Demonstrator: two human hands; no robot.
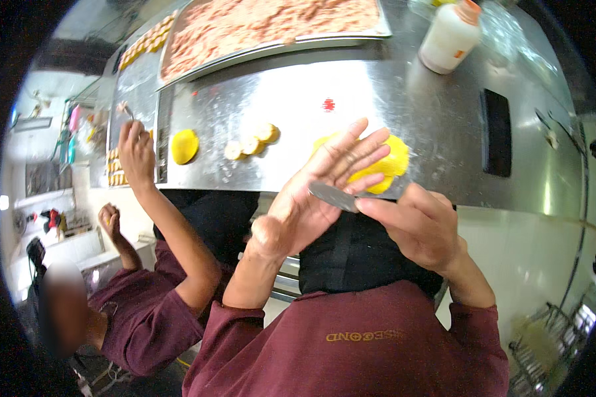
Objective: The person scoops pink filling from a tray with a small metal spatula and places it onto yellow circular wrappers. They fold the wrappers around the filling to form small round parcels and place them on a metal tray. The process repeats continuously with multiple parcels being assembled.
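My left hand (318,185) is palm up with its fingers stretched out and spread, over the near edge of the steel table. A small flat metal spatula (333,196) is in my right hand (420,225), its blade lying across the left palm; whether it touches the skin I cannot tell. Under and beyond the left fingers lie yellow round dough wrappers (396,159), partly hidden by that hand. Further left, several small filled yellow pieces (253,142) with pale tops sit together, and a single yellow wrapper (185,146) lies beside them.
A large tray of pinkish minced filling (172,74) stands at the back. A white bottle with an orange cap (449,40) and a black phone-like slab (496,132) are on the right. At left, a co-worker's hand (136,155) holds a small tool near trays of filled pieces.
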